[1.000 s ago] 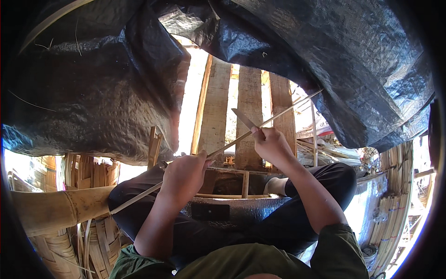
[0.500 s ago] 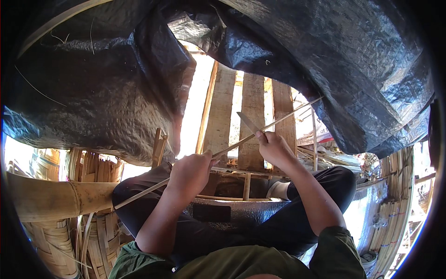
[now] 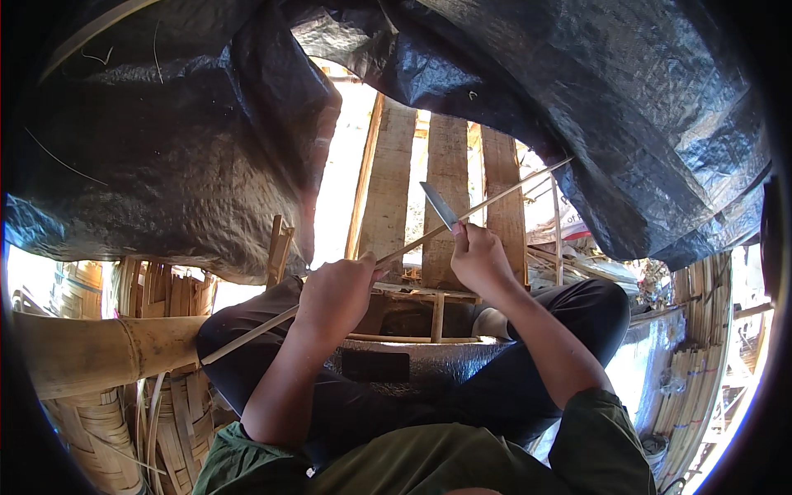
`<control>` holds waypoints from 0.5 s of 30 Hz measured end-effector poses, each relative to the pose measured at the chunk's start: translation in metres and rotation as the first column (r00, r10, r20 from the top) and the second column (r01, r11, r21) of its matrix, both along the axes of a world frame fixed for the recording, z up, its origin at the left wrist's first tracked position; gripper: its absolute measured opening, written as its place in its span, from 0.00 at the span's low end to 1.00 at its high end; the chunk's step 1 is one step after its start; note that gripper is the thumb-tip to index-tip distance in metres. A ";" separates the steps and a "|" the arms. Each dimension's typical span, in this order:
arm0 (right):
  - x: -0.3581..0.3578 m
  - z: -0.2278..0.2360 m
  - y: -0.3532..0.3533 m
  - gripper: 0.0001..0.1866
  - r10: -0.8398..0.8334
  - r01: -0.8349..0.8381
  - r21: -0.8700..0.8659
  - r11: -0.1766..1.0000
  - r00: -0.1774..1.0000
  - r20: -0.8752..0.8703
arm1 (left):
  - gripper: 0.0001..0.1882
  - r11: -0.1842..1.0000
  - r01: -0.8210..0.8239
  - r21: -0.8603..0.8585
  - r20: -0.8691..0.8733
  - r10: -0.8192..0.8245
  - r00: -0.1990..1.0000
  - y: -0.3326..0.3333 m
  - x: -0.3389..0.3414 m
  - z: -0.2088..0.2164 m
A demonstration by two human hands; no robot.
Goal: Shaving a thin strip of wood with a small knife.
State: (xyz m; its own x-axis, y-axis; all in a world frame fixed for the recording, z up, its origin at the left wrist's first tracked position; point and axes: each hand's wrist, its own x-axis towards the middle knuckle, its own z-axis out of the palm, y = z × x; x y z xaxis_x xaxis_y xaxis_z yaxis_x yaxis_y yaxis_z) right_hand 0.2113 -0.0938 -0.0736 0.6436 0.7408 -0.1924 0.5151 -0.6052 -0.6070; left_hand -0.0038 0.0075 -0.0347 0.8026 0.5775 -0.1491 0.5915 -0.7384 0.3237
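A long thin bamboo strip (image 3: 431, 236) slants across in front of me, from my left thigh up to the dark sheet at the right. My left hand (image 3: 337, 299) is closed around it near the middle of its length. In my right hand (image 3: 484, 262) is a knife (image 3: 439, 205), gripped by its handle, which the fingers mostly hide. Its blade points up and to the left. Close to the knuckles, the lower end of the blade meets or passes just beside the strip; I cannot tell which.
A dark plastic sheet (image 3: 157, 157) hangs left, with more (image 3: 627, 115) overhead and right. Wooden planks (image 3: 446, 198) lie beyond my hands. At the left is a thick bamboo pole (image 3: 107, 353); bundled strips (image 3: 697, 375) stand at the right. A silvery surface (image 3: 437, 359) lies between my legs.
The knife has turned a little more upright, and its blade shows brighter. My right hand has shifted slightly up and left along the strip. My left hand keeps its grip.
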 end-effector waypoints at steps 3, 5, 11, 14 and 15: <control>0.010 0.010 0.005 0.21 0.035 -0.045 -0.103 0.994 0.995 -0.093 | 0.15 1.000 -0.024 -0.009 -0.027 0.023 0.999 0.001 -0.001 -0.001; 0.032 -0.003 0.007 0.24 -0.035 0.036 -0.034 0.999 0.999 0.024 | 0.15 1.000 -0.007 0.005 0.016 0.007 1.000 0.001 0.001 -0.001; 0.008 0.010 0.006 0.26 0.075 -0.090 -0.122 0.988 0.990 -0.123 | 0.09 0.995 -0.077 -0.059 0.020 0.078 0.997 -0.003 0.003 -0.004; 0.029 0.032 0.015 0.23 0.027 -0.070 -0.244 0.967 0.984 -0.176 | 0.09 0.995 -0.084 -0.062 -0.017 0.084 0.996 -0.002 0.002 -0.003; 0.041 0.014 0.011 0.22 0.021 -0.020 -0.132 0.991 1.000 0.007 | 0.09 0.995 -0.082 -0.059 -0.018 0.081 0.997 -0.002 0.003 -0.001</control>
State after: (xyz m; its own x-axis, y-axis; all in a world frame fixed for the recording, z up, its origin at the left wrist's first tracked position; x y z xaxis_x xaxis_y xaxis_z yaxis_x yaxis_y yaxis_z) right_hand 0.2526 -0.0831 -0.0598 0.6307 0.7223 -0.2837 0.5328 -0.6689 -0.5184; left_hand -0.0012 0.0058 -0.0360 0.7505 0.6309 -0.1970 0.6543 -0.6672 0.3560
